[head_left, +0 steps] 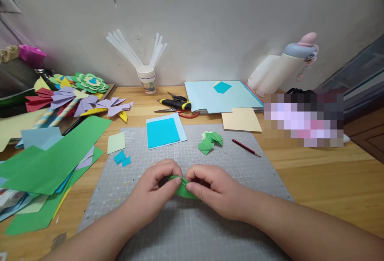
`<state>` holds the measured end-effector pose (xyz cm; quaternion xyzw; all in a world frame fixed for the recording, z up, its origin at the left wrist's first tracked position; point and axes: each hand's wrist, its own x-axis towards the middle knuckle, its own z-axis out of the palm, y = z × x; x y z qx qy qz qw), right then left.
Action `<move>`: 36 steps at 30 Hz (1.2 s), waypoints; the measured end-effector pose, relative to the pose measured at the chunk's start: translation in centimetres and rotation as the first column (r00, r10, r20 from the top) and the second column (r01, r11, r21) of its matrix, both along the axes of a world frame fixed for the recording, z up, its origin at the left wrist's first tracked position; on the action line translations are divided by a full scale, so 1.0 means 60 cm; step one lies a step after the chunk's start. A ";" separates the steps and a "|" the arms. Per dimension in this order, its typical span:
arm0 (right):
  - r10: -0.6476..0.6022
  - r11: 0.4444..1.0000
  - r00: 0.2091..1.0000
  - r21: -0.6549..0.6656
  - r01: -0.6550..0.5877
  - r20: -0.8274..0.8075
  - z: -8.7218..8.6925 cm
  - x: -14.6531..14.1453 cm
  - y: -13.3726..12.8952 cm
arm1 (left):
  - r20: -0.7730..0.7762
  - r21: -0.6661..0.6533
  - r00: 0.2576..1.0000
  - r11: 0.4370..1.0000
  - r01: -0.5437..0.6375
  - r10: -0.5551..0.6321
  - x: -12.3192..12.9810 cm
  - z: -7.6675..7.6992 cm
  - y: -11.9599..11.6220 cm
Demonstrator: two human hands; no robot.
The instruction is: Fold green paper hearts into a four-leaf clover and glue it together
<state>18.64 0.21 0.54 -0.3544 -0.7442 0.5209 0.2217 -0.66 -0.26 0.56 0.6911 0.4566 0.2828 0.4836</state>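
Both my hands pinch a small piece of green paper (186, 191) between thumbs and fingers, just above the grey cutting mat (162, 233). My left hand (160, 187) grips its left end, my right hand (211, 187) its upper right side. The fingers hide part of the paper, so its full shape does not show. Beyond my right hand lie folded green paper pieces (207, 145). A dark red pencil (246, 148) rests to their right. Farther up the mat sits a blue paper square (163, 133) on a larger pale blue sheet (182, 130). Small blue scraps (120, 157) lie left of my left hand.
Green paper sheets (60, 159) and paper flowers (91, 83) crowd the left side. At the wall stand a paper cup (147, 81) with white strips, black-handled scissors (177, 96), a black-and-yellow tool (175, 104) and a tilted bottle (283, 67). A cream sheet (241, 120) overlaps the mat's far edge.
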 end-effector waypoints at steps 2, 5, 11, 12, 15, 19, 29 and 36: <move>-0.015 1.000 1.000 -0.020 0.015 -0.001 -0.001 0.000 0.000 | -0.012 0.017 1.000 1.000 -0.001 0.001 0.000 -0.002 -0.001; -0.052 0.994 0.998 -0.095 0.048 -0.035 -0.004 -0.001 0.001 | -0.011 0.001 0.999 0.999 -0.037 0.037 0.000 -0.003 -0.003; -0.138 0.967 0.985 -0.231 0.110 -0.106 -0.007 -0.005 0.003 | 0.012 -0.033 0.999 0.998 -0.044 0.045 -0.001 -0.005 -0.005; -0.157 0.962 0.981 -0.241 0.126 -0.115 -0.007 -0.006 0.004 | 0.008 -0.032 0.999 0.999 -0.043 0.044 -0.002 -0.005 -0.005; -0.199 0.946 0.972 -0.284 0.158 -0.122 -0.006 -0.007 0.005 | 0.003 -0.019 1.000 0.999 -0.031 0.031 -0.003 -0.006 -0.004; -0.211 0.923 0.969 -0.353 0.156 -0.125 -0.003 -0.008 0.006 | -0.003 0.021 1.000 1.000 -0.016 0.017 -0.001 -0.004 -0.004; -0.209 0.919 0.963 -0.370 0.134 -0.171 -0.005 -0.008 0.005 | 0.036 -0.054 0.997 0.996 -0.068 0.070 -0.001 -0.008 -0.007; -0.222 0.923 0.959 -0.356 0.148 -0.177 -0.004 -0.008 0.006 | 0.006 -0.009 0.999 0.999 -0.049 0.049 0.002 -0.001 -0.005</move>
